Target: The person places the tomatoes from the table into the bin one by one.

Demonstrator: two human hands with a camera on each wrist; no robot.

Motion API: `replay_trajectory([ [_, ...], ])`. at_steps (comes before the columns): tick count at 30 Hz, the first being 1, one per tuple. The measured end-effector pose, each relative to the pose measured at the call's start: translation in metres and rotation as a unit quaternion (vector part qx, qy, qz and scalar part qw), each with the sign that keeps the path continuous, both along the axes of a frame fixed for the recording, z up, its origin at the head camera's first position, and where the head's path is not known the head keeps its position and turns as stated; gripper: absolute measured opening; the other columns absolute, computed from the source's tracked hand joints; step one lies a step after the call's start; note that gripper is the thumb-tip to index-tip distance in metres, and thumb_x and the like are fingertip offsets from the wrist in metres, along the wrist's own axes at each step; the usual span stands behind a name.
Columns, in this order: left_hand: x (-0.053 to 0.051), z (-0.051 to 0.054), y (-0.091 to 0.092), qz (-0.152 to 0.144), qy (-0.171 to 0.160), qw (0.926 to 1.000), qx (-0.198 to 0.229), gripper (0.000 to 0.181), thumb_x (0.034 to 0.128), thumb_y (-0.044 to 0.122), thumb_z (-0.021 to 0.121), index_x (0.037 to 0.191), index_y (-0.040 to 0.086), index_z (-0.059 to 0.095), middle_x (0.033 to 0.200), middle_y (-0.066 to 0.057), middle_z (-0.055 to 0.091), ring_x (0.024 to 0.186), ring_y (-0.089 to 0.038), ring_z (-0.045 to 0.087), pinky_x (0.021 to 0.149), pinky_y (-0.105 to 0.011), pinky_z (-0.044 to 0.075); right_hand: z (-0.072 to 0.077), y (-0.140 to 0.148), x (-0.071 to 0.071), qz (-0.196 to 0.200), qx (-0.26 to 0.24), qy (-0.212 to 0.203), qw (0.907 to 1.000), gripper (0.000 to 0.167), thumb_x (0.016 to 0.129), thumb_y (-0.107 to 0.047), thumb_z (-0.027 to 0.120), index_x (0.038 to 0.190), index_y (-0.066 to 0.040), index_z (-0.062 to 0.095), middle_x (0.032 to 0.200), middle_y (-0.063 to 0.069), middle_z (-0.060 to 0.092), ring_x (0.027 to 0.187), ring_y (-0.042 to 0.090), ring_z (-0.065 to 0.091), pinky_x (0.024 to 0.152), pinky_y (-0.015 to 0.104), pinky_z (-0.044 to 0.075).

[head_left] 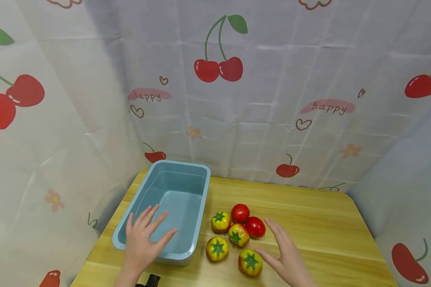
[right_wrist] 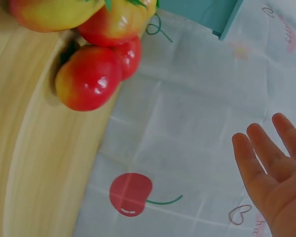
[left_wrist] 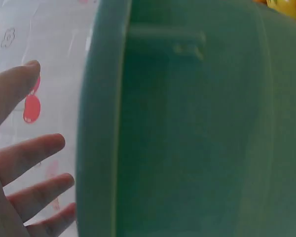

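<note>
A blue-green plastic bin [head_left: 202, 207] stands on the left of the table. My left hand [head_left: 141, 245] is over its near left part, fingers spread and holding nothing. In the left wrist view those fingers [left_wrist: 39, 197] are seen beside the bin's wall [left_wrist: 101, 148]. To the right of the bin lie several tomato-like artificial fruits: yellow ones with green leafy tops [head_left: 217, 249] and two with red sides up, one a red fruit [head_left: 255, 227]. Just right of the nearest yellow fruit [head_left: 250, 263] is my right hand [head_left: 289, 257], empty, its fingers extended and thumb apart; contact with the fruit cannot be made out.
The wooden table [head_left: 319, 223] extends to the right of the fruits. A cherry-print cloth [head_left: 258, 119] hangs behind it and at both sides. A small black object [head_left: 153, 280] sits at the near edge, below the bin, partly hidden by my left wrist.
</note>
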State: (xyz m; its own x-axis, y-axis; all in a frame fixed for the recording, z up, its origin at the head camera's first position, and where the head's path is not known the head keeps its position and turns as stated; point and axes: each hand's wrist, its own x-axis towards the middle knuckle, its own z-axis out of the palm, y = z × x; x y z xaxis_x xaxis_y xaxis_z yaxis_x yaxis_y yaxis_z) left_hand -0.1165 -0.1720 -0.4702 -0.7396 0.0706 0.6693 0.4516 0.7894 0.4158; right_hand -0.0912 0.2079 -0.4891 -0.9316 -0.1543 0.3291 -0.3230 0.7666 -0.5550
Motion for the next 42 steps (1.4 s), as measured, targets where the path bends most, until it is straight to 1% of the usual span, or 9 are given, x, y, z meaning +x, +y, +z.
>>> replay_trajectory([
  [10, 0.001, -0.012, -0.034, 0.018, -0.013, 0.9963, 0.083, 0.052, 0.061, 0.024, 0.087, 0.109, 0.013, 0.072, 0.128, -0.017, 0.056, 0.122, -0.045, 0.041, 0.099, -0.071, 0.002, -0.025, 0.003, 0.001, 0.027, -0.046, -0.024, 0.9983, 0.09, 0.069, -0.032, 0.084, 0.144, -0.026, 0.035, 0.139, 0.01, 0.042, 0.121, 0.034, 0.046, 0.085, 0.057, 0.045],
  [15, 0.005, -0.018, -0.048, 0.032, -0.056, 0.9904, 0.122, 0.055, 0.0605, 0.021, 0.088, 0.111, 0.011, 0.07, 0.132, -0.018, 0.052, 0.127, -0.044, 0.035, 0.1, -0.069, -0.001, -0.037, 0.003, 0.002, 0.02, -0.056, -0.092, 0.9939, 0.087, 0.068, -0.037, 0.083, 0.142, -0.022, 0.039, 0.141, 0.014, 0.039, 0.122, 0.037, 0.044, 0.087, 0.059, 0.042],
  [19, 0.008, -0.023, -0.058, 0.048, -0.101, 0.9832, 0.145, 0.06, 0.06, 0.024, 0.089, 0.115, 0.01, 0.069, 0.139, -0.015, 0.046, 0.133, -0.038, 0.029, 0.102, -0.066, -0.003, -0.047, 0.002, 0.001, 0.018, -0.06, -0.143, 0.9877, 0.087, 0.068, -0.045, 0.081, 0.142, -0.028, 0.039, 0.143, 0.014, 0.037, 0.123, 0.04, 0.041, 0.087, 0.063, 0.039],
  [25, 0.013, -0.033, -0.069, 0.04, -0.182, 0.9571, 0.222, 0.063, 0.0632, 0.019, 0.088, 0.121, 0.011, 0.065, 0.15, 0.0, 0.03, 0.139, -0.026, 0.016, 0.103, -0.064, 0.01, -0.068, 0.002, 0.0, 0.043, -0.061, -0.144, 0.9867, 0.087, 0.066, -0.047, 0.081, 0.141, -0.023, 0.042, 0.143, 0.01, 0.039, 0.126, 0.04, 0.038, 0.09, 0.065, 0.036],
  [30, 0.016, -0.04, -0.074, 0.039, -0.224, 0.9377, 0.263, 0.067, 0.0653, 0.017, 0.087, 0.127, 0.012, 0.06, 0.153, 0.01, 0.019, 0.14, -0.02, 0.013, 0.104, -0.06, 0.015, -0.081, 0.001, 0.0, 0.047, -0.069, -0.168, 0.9822, 0.091, 0.065, -0.05, 0.08, 0.141, -0.017, 0.042, 0.142, 0.014, 0.039, 0.125, 0.044, 0.037, 0.089, 0.067, 0.034],
  [33, 0.018, -0.043, -0.077, 0.039, -0.247, 0.9265, 0.281, 0.07, 0.0662, 0.015, 0.086, 0.13, 0.012, 0.058, 0.153, 0.01, 0.016, 0.14, -0.018, 0.012, 0.104, -0.058, 0.017, -0.087, 0.002, 0.0, 0.05, -0.079, -0.19, 0.9772, 0.093, 0.065, -0.049, 0.081, 0.141, -0.015, 0.04, 0.142, 0.015, 0.038, 0.125, 0.046, 0.036, 0.089, 0.067, 0.034],
  [36, 0.019, -0.045, -0.081, 0.04, -0.274, 0.9158, 0.291, 0.071, 0.0692, 0.017, 0.084, 0.133, 0.013, 0.054, 0.154, 0.004, 0.016, 0.14, -0.026, 0.014, 0.103, -0.057, 0.021, -0.092, 0.003, 0.0, 0.06, -0.094, -0.209, 0.9715, 0.093, 0.065, -0.045, 0.082, 0.142, -0.014, 0.038, 0.142, 0.016, 0.036, 0.125, 0.046, 0.035, 0.09, 0.067, 0.033],
  [39, 0.019, -0.046, -0.084, 0.041, -0.303, 0.9061, 0.292, 0.07, 0.0742, 0.02, 0.081, 0.137, 0.014, 0.05, 0.154, -0.006, 0.015, 0.136, -0.037, 0.019, 0.1, -0.037, 0.034, -0.097, 0.005, -0.001, 0.072, -0.11, -0.22, 0.9665, 0.094, 0.066, -0.042, 0.083, 0.142, -0.012, 0.036, 0.141, 0.019, 0.036, 0.123, 0.047, 0.038, 0.091, 0.064, 0.035],
  [42, 0.02, -0.046, -0.083, 0.038, -0.321, 0.8932, 0.312, 0.07, 0.0772, 0.02, 0.079, 0.138, 0.013, 0.046, 0.152, -0.014, 0.019, 0.13, -0.039, 0.029, 0.084, -0.015, 0.04, -0.101, 0.005, -0.001, 0.075, -0.124, -0.235, 0.961, 0.095, 0.066, -0.039, 0.083, 0.142, -0.01, 0.036, 0.14, 0.021, 0.036, 0.119, 0.046, 0.042, 0.091, 0.061, 0.037],
])
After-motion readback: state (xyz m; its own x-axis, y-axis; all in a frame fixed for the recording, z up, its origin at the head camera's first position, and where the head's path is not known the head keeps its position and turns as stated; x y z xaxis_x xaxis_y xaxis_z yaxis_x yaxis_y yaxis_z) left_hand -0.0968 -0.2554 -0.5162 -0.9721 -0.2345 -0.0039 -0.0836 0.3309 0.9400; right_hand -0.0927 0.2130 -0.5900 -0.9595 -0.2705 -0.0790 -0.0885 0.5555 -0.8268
